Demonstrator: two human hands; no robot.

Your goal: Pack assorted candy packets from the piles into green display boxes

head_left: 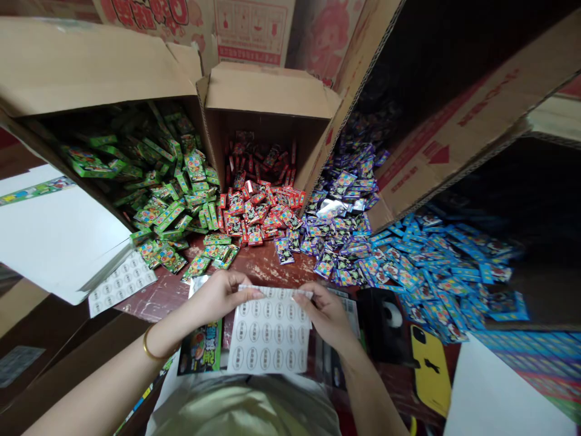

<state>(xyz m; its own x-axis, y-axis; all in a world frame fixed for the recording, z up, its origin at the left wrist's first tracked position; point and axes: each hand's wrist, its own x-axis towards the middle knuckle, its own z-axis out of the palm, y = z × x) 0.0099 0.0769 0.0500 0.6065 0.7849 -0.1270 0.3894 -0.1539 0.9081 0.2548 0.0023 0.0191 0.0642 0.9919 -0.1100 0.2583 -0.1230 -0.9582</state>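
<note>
A white sheet of oval printed stickers (267, 339) is held up in front of me by its top edge. My left hand (223, 297) pinches its top left part between thumb and fingers. At the top right corner, my right hand (329, 315) grips the same sheet in a like pinch. Behind the sheet's left side lies a green and black printed packet (202, 348), partly hidden. Beyond my hands, small red packets (254, 215), green packets (200, 200) and purple packets (340, 236) spill from cartons onto the table.
Open cardboard cartons (267, 91) stand along the back. Blue packets (422, 260) spill out at right. A yellow phone (430, 369) lies beside a black tape dispenser (384, 321). White card sheets (54, 230) and another sticker sheet (122, 283) lie at left on the red-brown table (290, 266).
</note>
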